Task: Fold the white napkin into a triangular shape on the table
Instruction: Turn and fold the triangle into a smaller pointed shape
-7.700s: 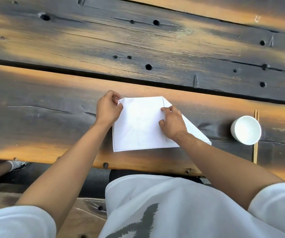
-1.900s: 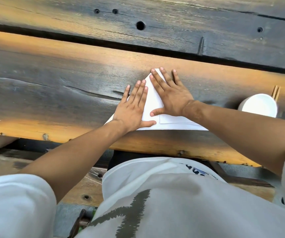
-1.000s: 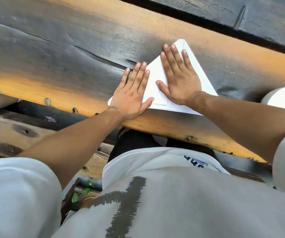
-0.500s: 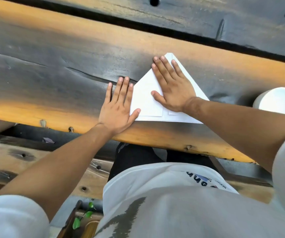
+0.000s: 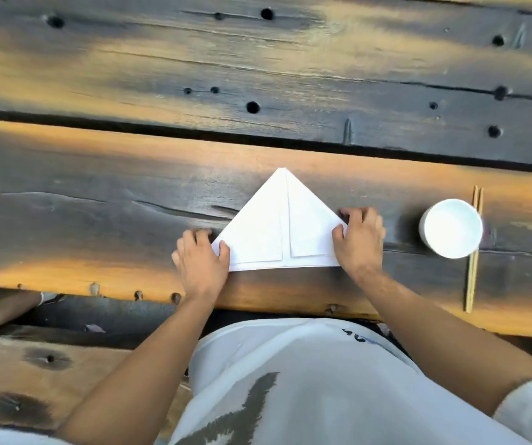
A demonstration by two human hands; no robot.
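The white napkin (image 5: 277, 229) lies flat on the dark wooden table (image 5: 97, 194) as a triangle, its point facing away from me and two flaps meeting along a centre seam. My left hand (image 5: 202, 261) pinches the napkin's lower left corner, thumb on top and fingers curled at the edge. My right hand (image 5: 359, 240) pinches the lower right corner the same way. The corners themselves are hidden under my fingers.
A white cup (image 5: 450, 228) stands to the right of the napkin, with a pair of wooden chopsticks (image 5: 473, 252) lying beside and partly under it. The table's near edge (image 5: 258, 303) runs just below my hands. A gap between planks crosses farther back.
Both hands left off pressing flat on the napkin's faces and moved out to its two lower corners, where they now pinch it. The whole triangle shows now.
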